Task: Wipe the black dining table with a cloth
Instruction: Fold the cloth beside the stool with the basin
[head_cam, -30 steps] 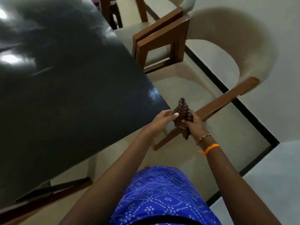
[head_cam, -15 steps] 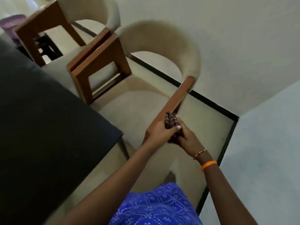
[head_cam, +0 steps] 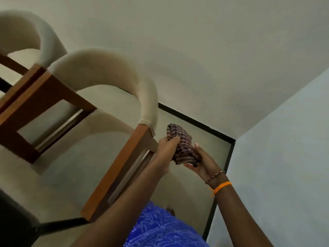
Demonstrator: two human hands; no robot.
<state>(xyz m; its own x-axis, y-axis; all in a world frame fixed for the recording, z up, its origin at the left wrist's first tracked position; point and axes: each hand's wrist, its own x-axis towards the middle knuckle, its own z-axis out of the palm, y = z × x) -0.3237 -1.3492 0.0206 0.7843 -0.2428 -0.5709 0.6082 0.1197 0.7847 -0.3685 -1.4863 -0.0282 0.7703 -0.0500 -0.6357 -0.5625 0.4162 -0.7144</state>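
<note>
1. A person holds a bunched checked cloth (head_cam: 181, 145) in both hands in front of the body, in the air, clear of the black tabletop (head_cam: 14, 220).
2. The left hand (head_cam: 166, 148) has its grip closed on the cloth's near side, thumb curled over the top of the fabric.
3. The right hand (head_cam: 201, 163) cups the cloth from below, palm up, fingers bent round the lower folds and the thumb standing beside the fabric.
4. A beaded bracelet (head_cam: 214, 176) and an orange band (head_cam: 221, 187) circle the right wrist.
5. Only a dark corner of the tabletop shows, at the lower left edge of the view, well apart from the cloth and both hands.
6. A cream upholstered chair (head_cam: 110, 75) with a curved back stands beside that corner; its wooden armrest (head_cam: 117, 172) runs just left of the left hand.
7. A second chair (head_cam: 25, 32) of the same kind sits behind the first, at the upper left.
8. Pale floor tiles (head_cam: 204, 143) edged with a black strip (head_cam: 194, 120) lie beneath the hands, meeting a white wall (head_cam: 213, 50).
9. Blue patterned clothing (head_cam: 160, 230) fills the bottom centre between the forearms.
</note>
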